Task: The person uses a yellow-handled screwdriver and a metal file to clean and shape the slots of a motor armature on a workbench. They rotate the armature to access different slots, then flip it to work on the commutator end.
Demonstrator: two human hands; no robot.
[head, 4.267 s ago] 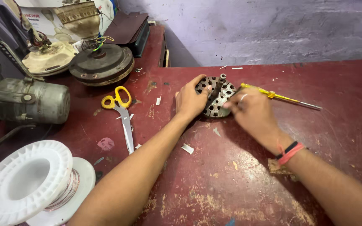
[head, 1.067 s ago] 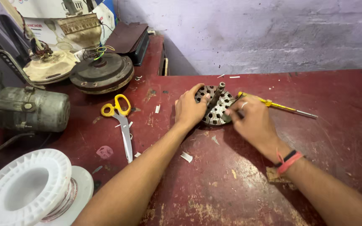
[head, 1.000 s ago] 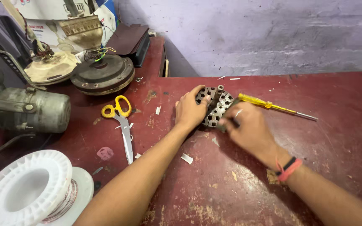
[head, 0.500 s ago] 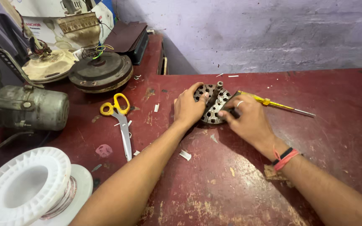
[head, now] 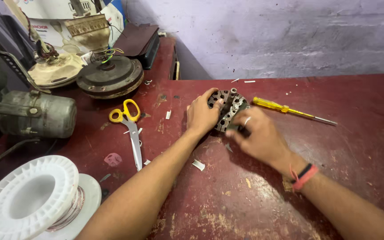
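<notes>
Gripping slotted metal core (head: 227, 109), both hands.

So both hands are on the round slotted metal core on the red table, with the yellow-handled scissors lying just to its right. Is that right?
Not quite. In the head view the left hand and right hand do grip the metal core, but a yellow-handled screwdriver lies to its right. The scissors lie to its left.

A worn dark-red table (head: 343, 146) stands against a scuffed, pale lilac plastered wall (head: 290, 35).
</notes>
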